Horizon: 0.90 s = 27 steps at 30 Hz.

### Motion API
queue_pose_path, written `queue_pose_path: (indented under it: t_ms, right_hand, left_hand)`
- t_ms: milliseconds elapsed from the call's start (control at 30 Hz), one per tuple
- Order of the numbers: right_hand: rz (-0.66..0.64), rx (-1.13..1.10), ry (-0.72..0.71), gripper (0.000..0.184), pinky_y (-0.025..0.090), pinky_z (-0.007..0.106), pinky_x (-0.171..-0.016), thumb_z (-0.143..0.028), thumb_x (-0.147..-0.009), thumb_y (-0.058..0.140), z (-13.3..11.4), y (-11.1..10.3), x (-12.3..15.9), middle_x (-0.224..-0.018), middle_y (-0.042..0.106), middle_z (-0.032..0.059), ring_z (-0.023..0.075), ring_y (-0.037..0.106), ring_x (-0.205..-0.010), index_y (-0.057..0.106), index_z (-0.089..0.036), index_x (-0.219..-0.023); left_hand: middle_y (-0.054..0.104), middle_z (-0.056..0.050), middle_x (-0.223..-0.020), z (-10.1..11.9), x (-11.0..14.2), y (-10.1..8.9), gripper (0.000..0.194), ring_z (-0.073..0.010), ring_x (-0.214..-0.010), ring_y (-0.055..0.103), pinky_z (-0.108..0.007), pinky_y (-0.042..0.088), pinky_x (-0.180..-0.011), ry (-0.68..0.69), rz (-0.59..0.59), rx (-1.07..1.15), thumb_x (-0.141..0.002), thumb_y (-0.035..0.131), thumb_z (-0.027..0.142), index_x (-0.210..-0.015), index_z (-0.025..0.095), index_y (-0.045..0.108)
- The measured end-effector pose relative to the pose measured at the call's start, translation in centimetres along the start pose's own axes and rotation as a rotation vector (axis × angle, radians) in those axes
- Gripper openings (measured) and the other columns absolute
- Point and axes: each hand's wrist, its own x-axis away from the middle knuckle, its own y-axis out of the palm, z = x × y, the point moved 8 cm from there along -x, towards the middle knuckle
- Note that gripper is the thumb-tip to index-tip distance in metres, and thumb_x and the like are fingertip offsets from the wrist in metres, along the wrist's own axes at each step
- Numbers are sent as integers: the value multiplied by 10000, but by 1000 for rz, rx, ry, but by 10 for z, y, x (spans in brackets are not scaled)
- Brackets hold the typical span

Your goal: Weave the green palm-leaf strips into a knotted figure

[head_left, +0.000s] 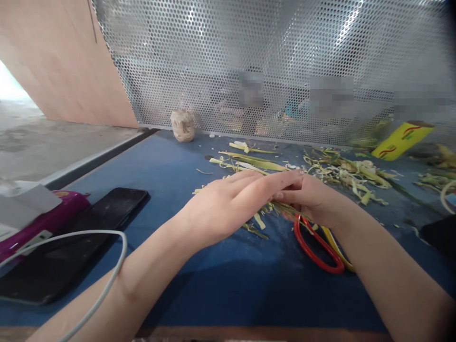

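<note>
My left hand (pixel 228 202) reaches across the blue table (pixel 221 285) with fingers stretched out flat and together, over a small bundle of thin green-yellow plant strips (pixel 274 208). My right hand (pixel 313 199) is closed, pinching the same strips just under my left fingertips. A pair of scissors with red and yellow handles (pixel 317 249) lies on the table right below my right hand.
Cut plant scraps (pixel 342 173) lie scattered toward the back. A perforated metal screen (pixel 270 66) closes the far side, people blurred behind it. A black phone (pixel 74 242), a magenta device (pixel 46 216), a white cable (pixel 107 280), a yellow pack (pixel 401 138) and a beige lump (pixel 183 126) sit around.
</note>
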Motion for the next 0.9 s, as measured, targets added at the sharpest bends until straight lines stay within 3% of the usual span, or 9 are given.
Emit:
queue_pose_path:
  t_ms: [200,433,600,733,900]
  right_hand:
    - [-97,19,20,218,439,200,-498,-330,-604,741,3,4,3,-597,571,-21,69,511,-516,633,-175,-712]
    - [-184,1,67,163,443,169,-517,-281,-632,730,6,11,5,-599,578,-23,55,528,-542,636,-159,-686]
    - [-232,-20,36,161,447,180,-508,-278,-666,703,1,15,6,-615,575,-19,63,532,-543,631,-154,-738]
    - [-197,12,-29,133,440,184,-505,-263,-689,683,-6,15,6,-606,573,-21,64,536,-532,618,-154,-726]
    - [-67,107,-117,158,452,203,-529,-286,-691,678,-15,8,5,-636,588,-11,77,554,-546,620,-160,-765]
  left_hand:
    - [661,69,-889,1,-1,2,544,-109,-961,588,-202,434,-841,-65,-25,55,-832,474,137,-1292,389,332]
    - [639,51,-932,6,0,6,602,-68,-898,579,-161,433,-803,23,-81,34,-832,465,89,-1331,355,259]
    - [631,46,-869,3,-2,7,586,-83,-832,595,-201,462,-779,-50,-78,25,-838,463,129,-1332,349,237]
    - [625,46,-845,4,-3,0,556,-68,-792,592,-194,452,-797,-57,6,60,-835,466,125,-1320,295,254]
    - [615,27,-774,-11,-3,-6,611,-80,-662,573,-169,453,-569,-238,135,210,-777,519,84,-1311,263,281]
